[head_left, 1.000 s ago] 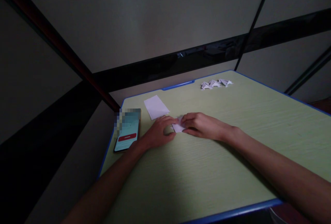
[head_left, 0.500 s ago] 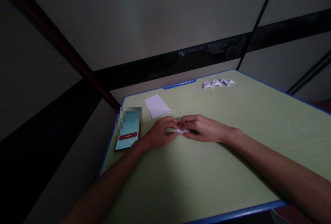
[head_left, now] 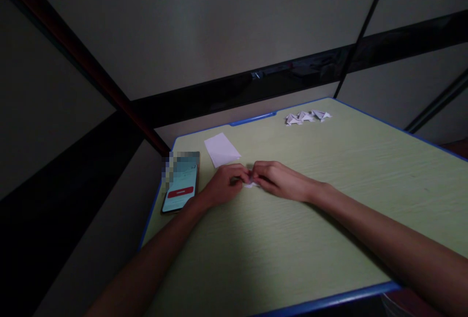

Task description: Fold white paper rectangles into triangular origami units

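A small folded white paper piece [head_left: 250,185] lies on the pale green table [head_left: 278,239], pinched from both sides. My left hand [head_left: 224,186] has its fingers curled and closed on the paper's left side. Meeting it fingertip to fingertip, my right hand [head_left: 278,180] is closed on the right side. Most of the paper is hidden under the fingers. A flat white sheet [head_left: 221,149] lies just behind my left hand.
A phone [head_left: 181,183] with a lit screen lies near the table's left edge. Three folded white paper figures [head_left: 307,117] sit in a row at the far edge. The table has a blue rim [head_left: 329,300]; a wall with dark bars rises behind.
Both hands have drawn closer together over the paper, so less of it shows now. The view has shifted slightly.
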Motion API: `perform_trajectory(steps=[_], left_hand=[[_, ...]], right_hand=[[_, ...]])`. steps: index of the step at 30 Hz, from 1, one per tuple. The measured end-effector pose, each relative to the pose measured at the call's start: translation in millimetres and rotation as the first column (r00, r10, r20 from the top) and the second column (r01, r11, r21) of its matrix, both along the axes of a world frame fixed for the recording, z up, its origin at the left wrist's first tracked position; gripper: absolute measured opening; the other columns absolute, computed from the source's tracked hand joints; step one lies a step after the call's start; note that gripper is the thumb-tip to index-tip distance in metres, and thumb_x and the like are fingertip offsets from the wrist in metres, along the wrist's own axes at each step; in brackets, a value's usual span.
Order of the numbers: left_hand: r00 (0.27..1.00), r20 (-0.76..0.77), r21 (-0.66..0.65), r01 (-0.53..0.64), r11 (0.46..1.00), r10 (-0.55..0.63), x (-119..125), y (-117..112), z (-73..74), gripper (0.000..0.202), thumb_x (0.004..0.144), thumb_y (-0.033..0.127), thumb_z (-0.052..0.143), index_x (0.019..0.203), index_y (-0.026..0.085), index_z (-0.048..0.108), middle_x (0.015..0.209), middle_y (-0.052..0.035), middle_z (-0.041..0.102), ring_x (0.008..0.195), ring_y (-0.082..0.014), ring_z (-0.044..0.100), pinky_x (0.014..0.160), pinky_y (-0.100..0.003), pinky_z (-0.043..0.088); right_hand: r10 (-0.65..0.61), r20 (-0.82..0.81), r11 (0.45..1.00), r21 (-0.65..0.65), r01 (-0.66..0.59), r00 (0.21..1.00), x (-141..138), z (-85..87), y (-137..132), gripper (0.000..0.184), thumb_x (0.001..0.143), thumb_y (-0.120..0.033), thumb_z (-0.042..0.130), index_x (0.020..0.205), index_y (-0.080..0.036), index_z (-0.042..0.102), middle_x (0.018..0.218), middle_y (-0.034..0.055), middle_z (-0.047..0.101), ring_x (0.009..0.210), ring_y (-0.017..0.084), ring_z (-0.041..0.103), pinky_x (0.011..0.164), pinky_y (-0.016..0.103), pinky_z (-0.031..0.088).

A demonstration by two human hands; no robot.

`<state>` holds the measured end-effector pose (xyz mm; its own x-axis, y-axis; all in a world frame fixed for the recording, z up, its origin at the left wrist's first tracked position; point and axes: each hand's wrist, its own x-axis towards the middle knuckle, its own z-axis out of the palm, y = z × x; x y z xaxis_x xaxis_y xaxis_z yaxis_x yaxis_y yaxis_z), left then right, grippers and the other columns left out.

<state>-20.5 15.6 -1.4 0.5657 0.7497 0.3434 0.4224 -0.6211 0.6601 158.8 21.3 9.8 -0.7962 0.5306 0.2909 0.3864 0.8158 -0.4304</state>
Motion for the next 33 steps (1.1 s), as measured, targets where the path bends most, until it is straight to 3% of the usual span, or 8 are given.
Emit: perform_trajectory(steps=[15,25,33], left_hand=[[0.999,-0.039,0.107,0.006,0.994,-0.002,-1.6,0.1,-3.6,0.027,0.059,-0.002,0.039,0.063,0.013,0.06,0.077,-0.0053,0.063,0.075,-0.0126,0.058,0.069,-0.026,0.045],[0.974,-0.205,0.153,0.126,0.98,-0.093,-5.2,-4.3,1.9,0.044,0.063,-0.003,0.035,0.092,0.017,0.061,0.096,-0.0062,0.062,0.09,-0.014,0.055,0.08,-0.03,0.043],[0.972,-0.202,0.126,0.146,0.981,-0.118,-4.0,-3.1,0.2,0.038,0.065,-0.002,0.037,0.085,0.016,0.063,0.095,-0.0075,0.059,0.09,-0.0141,0.054,0.08,-0.031,0.043]], right_hand=[[-0.011,-0.023,1.0,0.005,0.011,1.0,-0.9,-4.1,7.3,0.017,0.08,-0.013,0.038,0.073,-0.01,0.053,0.073,0.0075,0.051,0.066,0.013,0.047,0.063,0.024,0.039],[-0.035,-0.032,0.999,-0.02,0.034,0.999,2.5,-3.2,8.5,0.012,0.078,-0.013,0.041,0.07,-0.012,0.05,0.072,0.0064,0.05,0.065,0.013,0.047,0.061,0.024,0.038],[-0.034,-0.057,0.999,-0.02,0.033,0.998,1.6,-6.1,11.1,0.012,0.075,-0.009,0.042,0.068,-0.012,0.051,0.07,0.0054,0.05,0.065,0.012,0.047,0.062,0.023,0.038]])
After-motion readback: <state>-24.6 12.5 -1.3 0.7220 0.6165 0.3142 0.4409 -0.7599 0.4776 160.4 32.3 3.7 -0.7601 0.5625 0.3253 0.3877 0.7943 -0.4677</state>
